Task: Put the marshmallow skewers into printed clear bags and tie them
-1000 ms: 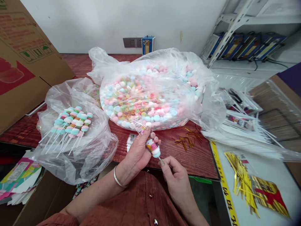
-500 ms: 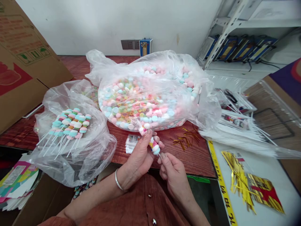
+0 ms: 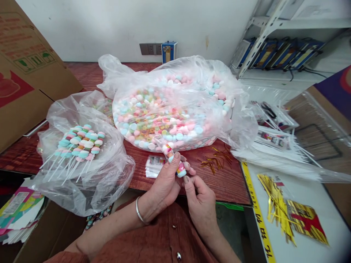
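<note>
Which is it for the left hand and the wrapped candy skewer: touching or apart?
Touching: the head view shows the left hand gripping the wrapped candy skewer between thumb and fingers.

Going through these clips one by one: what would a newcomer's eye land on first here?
Probably the big clear bag of pastel sweets, filling the middle of the table. Next, the candy skewers piled on clear plastic at left. Then, front centre, a wrapped skewer, gripped by the left hand, with the right hand at its near end.
</note>
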Demonstrator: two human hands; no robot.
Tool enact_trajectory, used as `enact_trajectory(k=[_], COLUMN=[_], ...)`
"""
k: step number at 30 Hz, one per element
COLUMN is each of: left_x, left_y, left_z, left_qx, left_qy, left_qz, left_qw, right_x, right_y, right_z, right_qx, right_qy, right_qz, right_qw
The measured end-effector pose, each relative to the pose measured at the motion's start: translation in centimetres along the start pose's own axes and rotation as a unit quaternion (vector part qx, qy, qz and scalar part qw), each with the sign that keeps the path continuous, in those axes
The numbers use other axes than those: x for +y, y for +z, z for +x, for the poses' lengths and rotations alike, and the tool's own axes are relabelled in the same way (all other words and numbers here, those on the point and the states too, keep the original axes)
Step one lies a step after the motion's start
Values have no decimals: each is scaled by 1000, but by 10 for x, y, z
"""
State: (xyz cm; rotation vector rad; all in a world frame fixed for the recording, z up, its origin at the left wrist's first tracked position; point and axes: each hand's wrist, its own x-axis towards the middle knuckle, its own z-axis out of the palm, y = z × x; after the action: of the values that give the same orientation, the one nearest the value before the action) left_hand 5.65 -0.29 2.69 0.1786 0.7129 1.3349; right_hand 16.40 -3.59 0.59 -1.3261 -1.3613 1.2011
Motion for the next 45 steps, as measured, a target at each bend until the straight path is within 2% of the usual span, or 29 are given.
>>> enact_trajectory(k=[2,4,7,9,10,11,13,15,16,17,18,19,21,22,23,24,25,26,28,29,30,32,35,38,40,43,44,45], left_x=[4,12,20,21,20,18,14,11,10,10,11,12,13,14,14,13,12,10,7,6,6,7,14,21,24,28,29,29], left_y=[-1,-3,-4,-4,-3,-2,0,4,5,7,9,10,13,14,15,15,15,14,11,10,7,3,-4,-7,-6,0,3,6], left_z=[2,5,9,9,8,8,7,6,6,6,6,6,5,4,3,3,2,1,0,0,1,4,10,13,12,8,7,5], left_qx=[11,26,19,6,4,7,27,56,72,86,100,113,133,140,143,140,132,120,88,71,55,33,19,1,-10,-19,-18,-16], left_qy=[14,45,59,63,65,68,70,61,56,49,40,29,11,7,6,9,12,16,14,9,2,-2,16,13,4,11,15,18], left_qz=[-3,-17,-29,-21,-16,-10,-6,-12,-16,-21,-24,-24,-22,-19,-18,-18,-19,-18,-16,-14,-9,1,9,6,12,28,29,27], left_qw=[1000,999,998,998,998,998,997,996,996,995,994,993,991,990,990,990,991,992,996,997,998,999,1000,1000,1000,999,999,999], right_x=[-1,-1,1,2,3,4,6,7,8,9,11,13,17,19,20,20,20,19,16,14,14,15,19,19,15,8,6,5], right_y=[-1,-3,-6,-7,-8,-8,-9,-8,-8,-7,-6,-5,-2,-1,0,1,1,1,0,-1,-2,-2,-1,0,-3,-11,-14,-16], right_z=[1,2,2,0,-1,-3,-6,-8,-9,-9,-10,-10,-9,-9,-9,-9,-9,-8,-8,-8,-7,-6,-2,1,2,1,0,-1], right_qx=[-6,-48,-125,-169,-183,-186,-162,-98,-60,-23,14,45,86,95,97,93,84,71,34,10,-13,-44,-57,-56,-53,-14,8,35], right_qy=[12,62,176,239,255,254,201,93,23,-53,-132,-209,-334,-370,-385,-381,-359,-316,-184,-110,-41,56,113,127,110,8,-51,-119], right_qz=[17,112,286,343,348,342,272,122,32,-59,-143,-216,-328,-361,-378,-376,-355,-318,-196,-120,-44,94,236,289,257,73,-8,-85], right_qw=[1000,991,934,893,883,885,927,983,997,997,981,953,880,851,836,839,859,891,963,987,998,993,964,947,959,997,999,989])
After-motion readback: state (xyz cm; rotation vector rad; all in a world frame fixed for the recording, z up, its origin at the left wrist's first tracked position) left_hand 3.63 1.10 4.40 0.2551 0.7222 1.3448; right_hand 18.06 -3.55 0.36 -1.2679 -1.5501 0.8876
